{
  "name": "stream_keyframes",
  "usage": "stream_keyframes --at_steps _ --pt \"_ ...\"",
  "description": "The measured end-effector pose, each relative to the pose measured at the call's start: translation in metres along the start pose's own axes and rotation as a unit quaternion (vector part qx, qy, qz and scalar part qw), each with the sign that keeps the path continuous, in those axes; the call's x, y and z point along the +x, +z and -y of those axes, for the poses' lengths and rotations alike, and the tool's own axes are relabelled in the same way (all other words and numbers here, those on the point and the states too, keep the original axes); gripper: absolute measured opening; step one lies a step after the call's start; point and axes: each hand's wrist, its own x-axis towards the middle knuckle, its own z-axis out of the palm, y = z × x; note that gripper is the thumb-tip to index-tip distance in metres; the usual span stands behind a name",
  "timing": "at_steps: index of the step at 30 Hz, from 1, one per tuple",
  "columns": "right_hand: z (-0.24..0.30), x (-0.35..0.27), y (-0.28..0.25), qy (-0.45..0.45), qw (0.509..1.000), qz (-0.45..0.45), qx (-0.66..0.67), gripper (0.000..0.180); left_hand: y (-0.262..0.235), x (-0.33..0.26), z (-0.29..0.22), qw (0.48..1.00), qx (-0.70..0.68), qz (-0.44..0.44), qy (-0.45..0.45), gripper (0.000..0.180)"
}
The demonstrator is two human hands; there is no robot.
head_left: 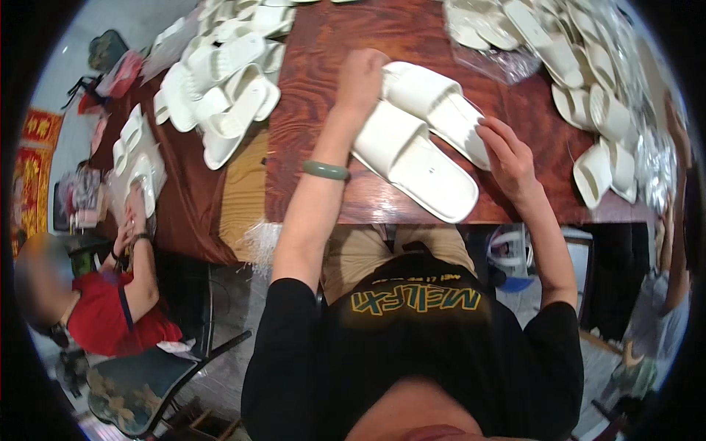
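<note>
A pair of white open-toe slippers (pixel 403 156) lies side by side on the dark red wooden table in front of me, heels toward my lower right. My left hand (pixel 362 82), a green bangle on its wrist, is closed at the toe ends; its fingertips are partly hidden. Beside the heel of the farther slipper (pixel 457 126), my right hand (pixel 509 156) has thumb and fingers pinched together. A thin pale strand seems to run from those fingertips across that slipper toward its strap.
Heaps of white slippers stand left (pixel 234 88) and right (pixel 588 81), the right ones near clear plastic wrap (pixel 507 65). A bunch of white strands (pixel 261 242) hangs off the table's front edge. At left, a person in red (pixel 110 305) handles bagged slippers; another person's arm (pixel 673 242) shows at far right.
</note>
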Motion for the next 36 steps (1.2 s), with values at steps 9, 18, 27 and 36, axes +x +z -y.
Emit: stream_keyframes --at_steps 9,18,27,36 --pt "-0.009 -0.024 0.012 0.037 0.998 0.042 0.019 0.022 0.026 -0.001 0.007 0.971 -0.190 0.137 -0.050 0.025" --pt "-0.026 0.018 0.054 0.024 0.986 0.065 0.150 0.016 0.012 -0.004 0.014 0.991 -0.097 0.011 -0.092 0.024" --pt "-0.031 0.045 0.064 0.062 0.963 0.168 0.203 0.015 -0.008 0.005 0.045 0.975 -0.183 -0.010 -0.126 0.021" --pt "-0.045 0.062 0.068 0.049 0.963 0.188 0.187 0.014 0.009 0.016 0.038 0.998 -0.053 0.027 0.002 0.021"
